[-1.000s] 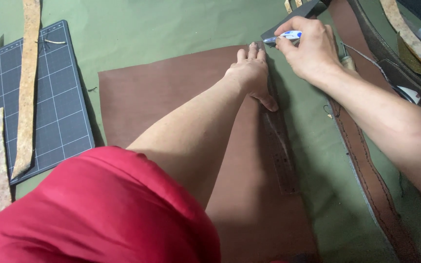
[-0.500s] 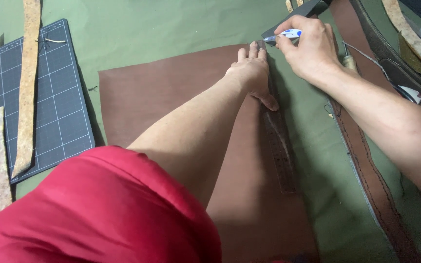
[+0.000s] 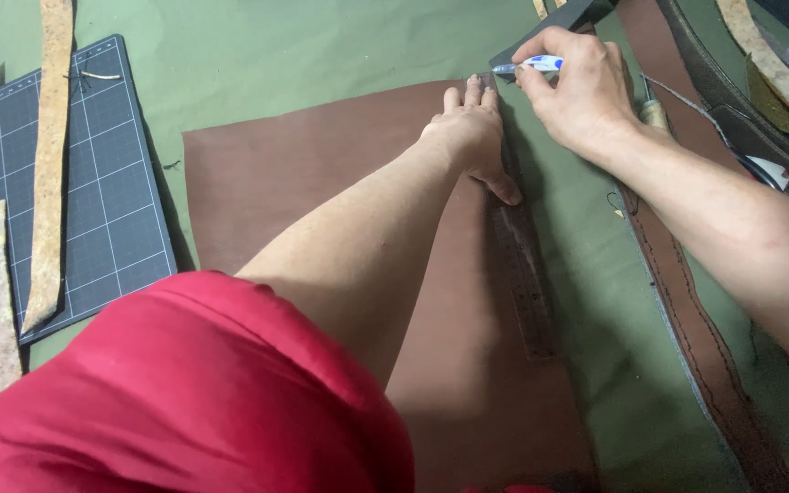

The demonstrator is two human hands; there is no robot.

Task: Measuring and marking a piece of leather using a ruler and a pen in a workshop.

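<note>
A brown leather sheet (image 3: 303, 173) lies flat on the green table cover. Along its right edge runs a long ruler (image 3: 524, 283). My left hand (image 3: 472, 137) presses flat on the ruler's far end, fingers spread. My right hand (image 3: 577, 87) grips a blue and white pen (image 3: 531, 65), its tip at the leather's far right corner beside the ruler's end. My red sleeve fills the lower left of the view.
A dark gridded cutting mat (image 3: 75, 183) lies at left with tan rough leather strips (image 3: 52, 155) over and beside it. A stitched brown leather strap (image 3: 687, 319) runs down the right. A dark block (image 3: 568, 16) and other leather pieces sit at top right.
My right hand and the pen have crept slightly farther up along the ruler's end. My left hand stays pressed on the ruler.
</note>
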